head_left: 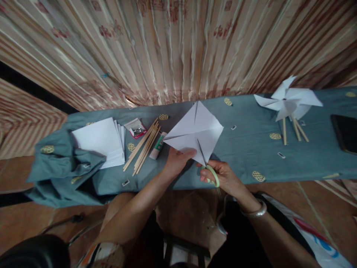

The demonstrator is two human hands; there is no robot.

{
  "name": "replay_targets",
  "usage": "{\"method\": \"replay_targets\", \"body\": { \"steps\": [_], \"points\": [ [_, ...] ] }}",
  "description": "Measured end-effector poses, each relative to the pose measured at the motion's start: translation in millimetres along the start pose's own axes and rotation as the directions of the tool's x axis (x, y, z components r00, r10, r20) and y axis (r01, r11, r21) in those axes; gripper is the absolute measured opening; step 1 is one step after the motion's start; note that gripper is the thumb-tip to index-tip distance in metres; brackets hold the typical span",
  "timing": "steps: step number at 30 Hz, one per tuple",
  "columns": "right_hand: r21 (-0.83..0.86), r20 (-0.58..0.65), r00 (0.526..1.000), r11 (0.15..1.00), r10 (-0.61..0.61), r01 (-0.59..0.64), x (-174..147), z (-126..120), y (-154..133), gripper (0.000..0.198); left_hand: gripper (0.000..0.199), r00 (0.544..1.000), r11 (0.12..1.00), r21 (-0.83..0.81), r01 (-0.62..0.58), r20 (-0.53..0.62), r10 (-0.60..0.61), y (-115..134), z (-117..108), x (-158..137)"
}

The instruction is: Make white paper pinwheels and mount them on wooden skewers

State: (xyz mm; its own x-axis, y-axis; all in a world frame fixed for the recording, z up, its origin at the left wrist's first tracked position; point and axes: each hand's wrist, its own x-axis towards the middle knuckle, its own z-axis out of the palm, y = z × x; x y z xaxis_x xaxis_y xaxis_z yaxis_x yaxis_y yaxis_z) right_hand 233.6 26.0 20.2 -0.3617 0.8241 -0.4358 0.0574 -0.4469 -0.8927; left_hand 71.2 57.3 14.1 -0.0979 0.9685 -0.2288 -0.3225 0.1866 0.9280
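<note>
A square of white paper (208,128) is held up over the cloth, turned corner-up, with crease lines and slits running in from its corners. My left hand (178,162) grips its lower left edge, thumb on top and the other fingers hidden beneath. In my right hand (220,173) is a pair of scissors (213,175) with pale green handles, my fingers through the loops. The scissor blades lie at the paper's lower corner, along a cut line pointing to the middle.
Left of the paper lie a glue stick (158,146), several wooden sticks (145,149), a small box of metal pins (135,128) and a stack of white paper (97,139). Paper pinwheels (290,100) on sticks and a dark phone (344,132) lie to the right. A curtain (178,48) hangs behind.
</note>
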Motion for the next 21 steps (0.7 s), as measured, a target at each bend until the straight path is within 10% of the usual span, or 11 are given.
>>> {"method": "replay_targets", "body": {
  "steps": [21],
  "points": [
    [-0.012,-0.05,0.999,1.0,-0.013,0.013,-0.5,2.7,0.0,0.049,0.027,1.0,1.0,0.006,-0.002,0.011,0.001,-5.4,-0.1,-2.1]
  ]
}}
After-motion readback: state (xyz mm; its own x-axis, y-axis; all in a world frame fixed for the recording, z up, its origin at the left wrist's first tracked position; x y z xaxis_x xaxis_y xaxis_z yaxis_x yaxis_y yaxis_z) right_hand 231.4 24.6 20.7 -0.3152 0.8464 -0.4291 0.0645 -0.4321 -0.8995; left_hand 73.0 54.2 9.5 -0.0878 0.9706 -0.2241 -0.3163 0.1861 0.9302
